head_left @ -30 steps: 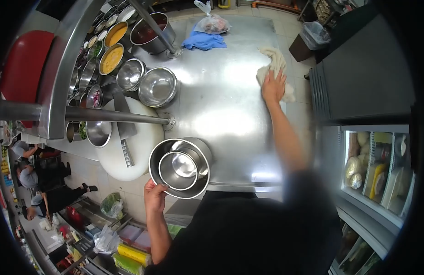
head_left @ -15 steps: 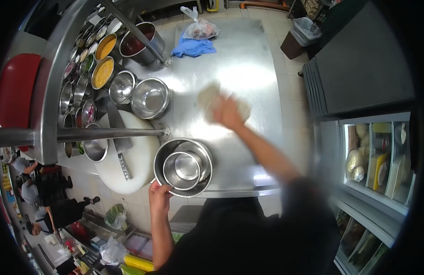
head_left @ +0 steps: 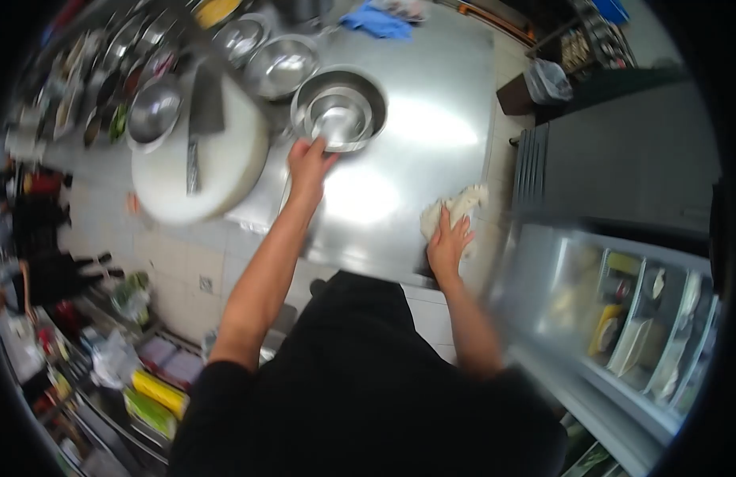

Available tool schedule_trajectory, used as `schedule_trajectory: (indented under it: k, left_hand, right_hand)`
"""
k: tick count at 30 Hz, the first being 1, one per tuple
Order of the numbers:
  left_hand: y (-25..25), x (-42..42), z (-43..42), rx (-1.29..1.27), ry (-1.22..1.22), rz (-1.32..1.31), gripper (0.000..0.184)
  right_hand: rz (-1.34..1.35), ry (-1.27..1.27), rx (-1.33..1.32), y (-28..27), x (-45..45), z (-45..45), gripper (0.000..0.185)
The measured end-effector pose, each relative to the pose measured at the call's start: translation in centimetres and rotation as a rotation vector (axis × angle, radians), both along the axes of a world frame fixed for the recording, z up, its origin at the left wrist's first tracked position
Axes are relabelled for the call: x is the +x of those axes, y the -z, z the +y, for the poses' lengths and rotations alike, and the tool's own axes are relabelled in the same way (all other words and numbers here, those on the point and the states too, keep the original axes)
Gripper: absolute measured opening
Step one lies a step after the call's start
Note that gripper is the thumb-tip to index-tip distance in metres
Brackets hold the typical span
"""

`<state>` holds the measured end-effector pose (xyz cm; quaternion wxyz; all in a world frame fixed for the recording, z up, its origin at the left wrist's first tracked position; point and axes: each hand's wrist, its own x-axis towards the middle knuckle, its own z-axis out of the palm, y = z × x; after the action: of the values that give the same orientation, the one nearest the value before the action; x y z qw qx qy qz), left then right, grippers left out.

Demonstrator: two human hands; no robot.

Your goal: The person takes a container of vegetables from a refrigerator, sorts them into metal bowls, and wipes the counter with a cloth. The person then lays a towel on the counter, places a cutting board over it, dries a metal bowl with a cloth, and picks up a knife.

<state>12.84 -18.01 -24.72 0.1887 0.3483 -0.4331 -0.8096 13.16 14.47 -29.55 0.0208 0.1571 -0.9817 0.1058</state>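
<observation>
My left hand (head_left: 307, 165) pinches the near rim of a large steel bowl (head_left: 377, 92), in which a smaller steel bowl (head_left: 336, 119) sits. These bowls are over the left part of the steel table (head_left: 368, 207). Near the table's right front corner, my right hand (head_left: 447, 242) lies on a crumpled cream cloth (head_left: 462, 208), fingers spread and pressing on it.
Left of the table lie a round white cutting board (head_left: 161, 181) and a cleaver (head_left: 205, 103). More steel bowls (head_left: 282, 67) stand beyond. A blue cloth (head_left: 377, 21) is at the back. An open fridge (head_left: 622, 318) and a bin (head_left: 535, 87) are at right. People stand far left.
The nested bowls have moved away from me, from the table's front edge toward the other bowls. My right hand and the cream cloth have swept to the front right corner. The view has shifted.
</observation>
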Motion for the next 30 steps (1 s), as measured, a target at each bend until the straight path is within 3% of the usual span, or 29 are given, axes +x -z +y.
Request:
schedule_trajectory:
  k: [1, 3, 5, 6, 7, 8, 10, 13, 15, 16, 17, 18, 21, 23, 24, 26, 28, 30]
  left_hand:
    - [-0.2, -0.2, 0.0, 0.049, 0.016, 0.041, 0.029]
    - [-2.3, 2.4, 0.6, 0.091, 0.072, 0.104, 0.043]
    - [-2.7, 8.4, 0.7, 0.113, 0.044, 0.107, 0.049]
    - [-2.5, 12.1, 1.0, 0.018, 0.133, 0.098, 0.047]
    - [-2.1, 15.7, 1.3, -0.08, 0.221, 0.089, 0.046]
    - [-0.8, 20.0, 1.4, -0.075, 0.281, 0.078, 0.043]
    - [2.3, 29.2, 1.8, 0.089, 0.237, -0.008, 0.038]
    - [9.4, 42.6, 3.6, 0.078, -0.027, -0.346, 0.036]
    - [16.2, 50.3, 5.5, 0.037, -0.247, -0.613, 0.035]
    - [18.7, 53.6, 6.5, 0.043, -0.367, -0.712, 0.034]
    - [18.5, 55.6, 7.7, 0.147, -0.446, -0.737, 0.035]
    - [18.1, 57.1, 8.5, 0.247, -0.519, -0.76, 0.036]
    - [24.4, 60.6, 12.3, 0.227, -0.493, -0.865, 0.037]
    - [23.6, 61.4, 13.8, 0.279, -0.386, -0.862, 0.037]
    - [23.1, 61.9, 14.4, 0.328, -0.283, -0.858, 0.037]
    - [22.6, 63.0, 15.6, 0.317, -0.331, -0.804, 0.037]
    - [22.9, 64.8, 16.6, 0.336, -0.414, -0.748, 0.036]
    - [24.4, 66.7, 17.8, 0.394, -0.502, -0.736, 0.031]
  right_hand:
    - [0.0, -0.048, 0.017, -0.2, 2.3, 1.6, 0.054]
    - [-0.072, -0.248, -0.208, -0.5, 4.9, 5.3, 0.05]
    - [-0.134, -0.295, -0.14, -1.1, 4.4, 8.7, 0.04]
    - [-0.276, -0.095, -0.58, 4.7, 1.5, 13.3, 0.027]
    - [0.092, -0.297, -0.109, -0.8, 2.0, 11.0, 0.017]
    - [0.147, -0.366, -0.04, 0.1, 0.5, 12.1, 0.014]
    - [0.075, -0.225, 0.045, -1.5, 2.4, 8.5, 0.008]
    - [0.046, -0.359, 0.15, 0.2, 2.3, 5.7, 0.002]
    - [-0.042, -0.424, -0.013, 0.6, 2.5, 1.3, 0.011]
    - [-0.053, -0.495, 0.049, 2.1, 1.6, -1.1, 0.017]
    - [-0.036, -0.588, -0.035, 2.1, 2.4, -4.9, 0.019]
    - [-0.208, -0.559, -0.062, 0.8, 3.8, -9.7, 0.022]
    - [-0.547, -0.612, -0.332, 0.6, 6.4, -22.4, 0.025]
    - [-0.694, -0.63, -0.483, -1.8, 7.6, -29.1, 0.024]
    - [-0.772, -0.681, -0.641, -3.0, 7.7, -31.1, 0.03]
    - [-0.87, -0.781, -0.759, -8.9, 10.6, -34.1, 0.046]
    - [-0.151, -1.104, -0.35, -14.5, 13.1, -34.5, 0.06]
    - [0.084, -1.234, -0.408, -15.2, 12.6, -33.5, 0.059]
